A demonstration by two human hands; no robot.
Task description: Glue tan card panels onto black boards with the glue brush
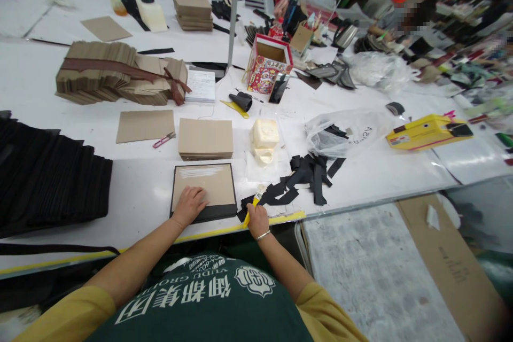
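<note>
My left hand (189, 206) lies flat with its fingers stretched out on a tan cardboard panel (218, 188). Under the panel is a black sheet (218, 212), which shows along its edges, and white streaks run across the panel's far side. My right hand (257, 220) is closed round the yellow handle of a brush (256, 200), its bristles pointing away from me. Black fabric strips (276, 191) lie beside and beyond the brush. Farther back stands a cream-coloured, glue-smeared container (265, 136). A stack of cardboard panels (206, 138) sits just beyond the black-edged one.
A tall pile of black sheets (52, 176) stands at the left. Behind are a bundle of tied cardboard (100, 72), pink thread snips (163, 140) and a red patterned box (266, 67). A plastic bag (348, 131) and a yellow box (428, 132) lie right. The table's front edge has yellow tape.
</note>
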